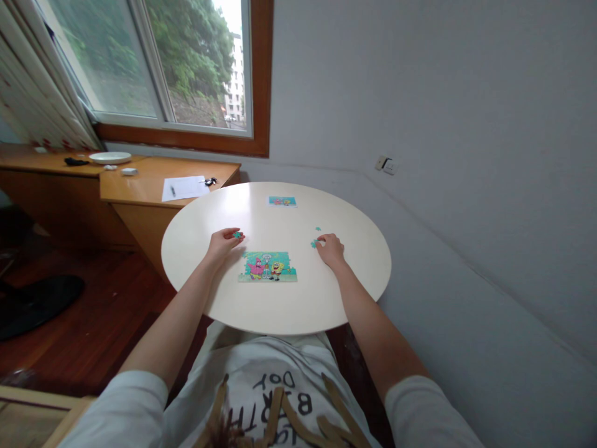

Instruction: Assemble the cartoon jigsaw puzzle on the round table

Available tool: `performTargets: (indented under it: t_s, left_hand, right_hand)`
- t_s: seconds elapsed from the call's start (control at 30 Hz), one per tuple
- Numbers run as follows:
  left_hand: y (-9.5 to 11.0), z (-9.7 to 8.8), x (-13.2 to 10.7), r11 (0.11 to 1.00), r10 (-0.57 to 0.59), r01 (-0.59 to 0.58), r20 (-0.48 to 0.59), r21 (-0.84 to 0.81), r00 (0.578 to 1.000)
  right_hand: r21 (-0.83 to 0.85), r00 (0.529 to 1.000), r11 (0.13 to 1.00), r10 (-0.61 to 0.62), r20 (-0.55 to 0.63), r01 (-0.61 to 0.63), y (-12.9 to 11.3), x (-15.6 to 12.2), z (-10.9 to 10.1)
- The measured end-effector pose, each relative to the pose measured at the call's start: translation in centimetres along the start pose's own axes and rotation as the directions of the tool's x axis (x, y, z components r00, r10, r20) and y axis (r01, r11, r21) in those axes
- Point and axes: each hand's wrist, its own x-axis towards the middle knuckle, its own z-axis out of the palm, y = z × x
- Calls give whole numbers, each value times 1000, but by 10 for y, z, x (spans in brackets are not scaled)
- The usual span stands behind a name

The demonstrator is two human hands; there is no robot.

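Pinched in the fingers of my left hand is a small teal jigsaw piece, held just above the table. My right hand has its fingertips closed at another teal jigsaw piece on the right side. One more loose teal piece lies just beyond that hand. Between and nearer than my hands lies a mostly joined cartoon jigsaw puzzle, with a pink, a grey and a yellow figure. Its left and right edges look uneven. At the far side lies a small picture card with similar figures.
Everything rests on a round white table. Behind it to the left, a wooden desk bears a white plate, a paper sheet with a pen, and dark keys. A wall stands close on the right.
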Motion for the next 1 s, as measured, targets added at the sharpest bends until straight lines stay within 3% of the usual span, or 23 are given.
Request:
performTargets:
  t_s: [1.0]
  left_hand:
    - [2, 3, -2, 999, -17, 16, 20, 31, 1000]
  right_hand:
    - [63, 999, 998, 25, -44, -22, 6, 4, 7]
